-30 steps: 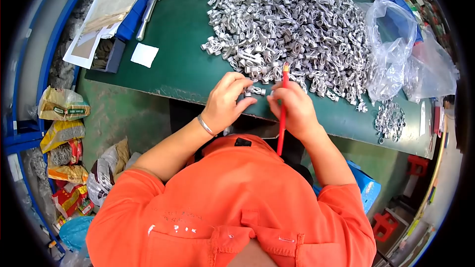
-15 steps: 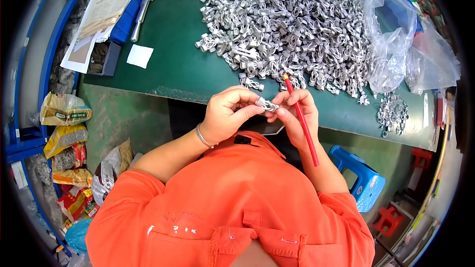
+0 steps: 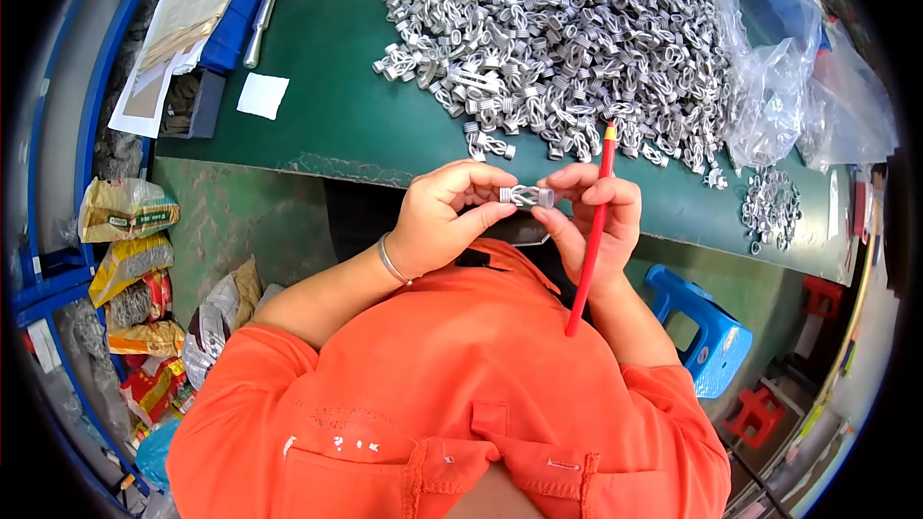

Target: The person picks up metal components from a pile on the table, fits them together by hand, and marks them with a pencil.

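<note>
Between my two hands, just off the table's front edge, is a small silver-grey metal fitting [image 3: 526, 196] with ribbed ends and looped bars in its middle. My left hand [image 3: 444, 207] pinches its left end between thumb and fingers. The thumb and forefinger of my right hand [image 3: 598, 216] are at its other end. A red pencil [image 3: 588, 264] with a yellow band near its top is also held in the right hand, slanting across the fingers. Beyond my hands lies a big heap of similar metal fittings [image 3: 567, 38] on the green table [image 3: 317, 86].
Clear plastic bags [image 3: 769, 67] and a pile of small metal rings [image 3: 771, 207] lie at the table's right. On the left are a white paper piece [image 3: 262, 96], a grey bin [image 3: 197, 104] and papers [image 3: 183, 29]. A blue stool [image 3: 702, 327] stands below the right edge.
The metal fitting has turned to lie level, with more of it showing. My right hand has shifted slightly right, and the pencil's top has swung right while its lower end moved left.
</note>
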`<state>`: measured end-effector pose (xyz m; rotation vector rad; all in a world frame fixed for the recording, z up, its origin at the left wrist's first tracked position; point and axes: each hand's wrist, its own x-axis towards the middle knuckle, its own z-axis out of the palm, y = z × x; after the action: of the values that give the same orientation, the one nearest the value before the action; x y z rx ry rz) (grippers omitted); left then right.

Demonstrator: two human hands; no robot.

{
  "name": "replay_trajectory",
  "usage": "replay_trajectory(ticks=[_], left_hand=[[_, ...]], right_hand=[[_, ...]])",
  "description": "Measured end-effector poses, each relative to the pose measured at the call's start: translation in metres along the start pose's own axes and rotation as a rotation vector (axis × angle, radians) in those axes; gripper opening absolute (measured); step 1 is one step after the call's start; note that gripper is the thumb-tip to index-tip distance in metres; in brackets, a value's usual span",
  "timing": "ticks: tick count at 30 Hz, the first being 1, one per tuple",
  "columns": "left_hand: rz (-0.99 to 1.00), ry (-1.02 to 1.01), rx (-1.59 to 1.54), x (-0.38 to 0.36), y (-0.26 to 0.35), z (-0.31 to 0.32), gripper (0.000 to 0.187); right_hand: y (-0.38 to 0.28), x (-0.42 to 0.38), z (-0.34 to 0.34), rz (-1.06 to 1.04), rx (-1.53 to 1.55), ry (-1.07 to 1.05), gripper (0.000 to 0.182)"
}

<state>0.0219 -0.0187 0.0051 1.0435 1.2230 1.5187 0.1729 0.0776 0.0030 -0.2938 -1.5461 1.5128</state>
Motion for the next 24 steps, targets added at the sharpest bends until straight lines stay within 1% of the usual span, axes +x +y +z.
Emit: replay_trajectory(ticks=[1, 3, 6, 7, 9, 10, 12, 13, 14, 16, 18, 20, 22, 23, 24], left_hand=[[-0.001, -0.003, -0.001, -0.001, 0.0, 0.001, 0.026], [-0.128, -0.057, -0.102, -0.002, 0.001, 0.002, 0.025], [-0.16, -0.024, -0.179, -0.004, -0.003, 0.005, 0.02], [-0.161, -0.024, -0.178, -0.004, -0.004, 0.006, 0.02], [-0.043, 0.02, -0.216, -0.004, -0.004, 0.007, 0.017], [-0.042, 0.016, -0.214, -0.005, -0.006, 0.006, 0.017], [-0.036, -0.027, -0.198, -0.008, -0.008, 0.003, 0.014], [-0.029, -0.041, -0.114, -0.01, -0.007, 0.001, 0.013], [-0.062, -0.047, -0.023, -0.012, -0.006, -0.002, 0.012], [-0.063, -0.105, 0.265, -0.013, 0.006, -0.007, 0.013], [0.247, -0.15, 0.593, -0.011, -0.001, -0.011, 0.015], [0.273, -0.166, 0.809, -0.016, -0.011, -0.011, 0.014], [0.299, -0.137, 0.811, -0.018, -0.01, -0.007, 0.013], [0.326, -0.111, 0.808, -0.018, -0.009, -0.005, 0.013], [0.327, -0.111, 0.81, -0.017, -0.008, -0.004, 0.013]], right_hand=[[-0.002, -0.001, 0.002, -0.013, -0.036, -0.016, 0.041], [-0.004, -0.001, 0.003, -0.03, -0.115, -0.044, 0.042], [-0.003, -0.005, 0.004, 0.015, -0.043, -0.072, 0.041], [-0.003, -0.005, 0.005, 0.016, -0.043, -0.071, 0.041], [-0.003, -0.004, 0.008, -0.023, -0.023, -0.069, 0.038], [-0.002, -0.004, 0.008, -0.026, -0.024, -0.065, 0.038], [-0.001, -0.004, 0.004, -0.065, -0.072, -0.134, 0.032], [-0.005, -0.002, 0.002, -0.014, -0.109, -0.179, 0.027], [-0.007, -0.001, 0.001, 0.048, -0.066, -0.209, 0.025], [-0.005, 0.005, -0.004, 0.057, -0.125, -0.285, 0.024], [0.0, 0.014, -0.01, -0.085, -0.39, -0.31, 0.024], [0.003, 0.025, -0.005, -0.149, -0.681, -0.286, 0.026], [0.013, 0.034, 0.0, -0.226, -0.798, -0.286, 0.024], [0.015, 0.034, 0.001, -0.229, -0.797, -0.285, 0.024], [0.018, 0.034, 0.001, -0.277, -0.902, -0.334, 0.026]])
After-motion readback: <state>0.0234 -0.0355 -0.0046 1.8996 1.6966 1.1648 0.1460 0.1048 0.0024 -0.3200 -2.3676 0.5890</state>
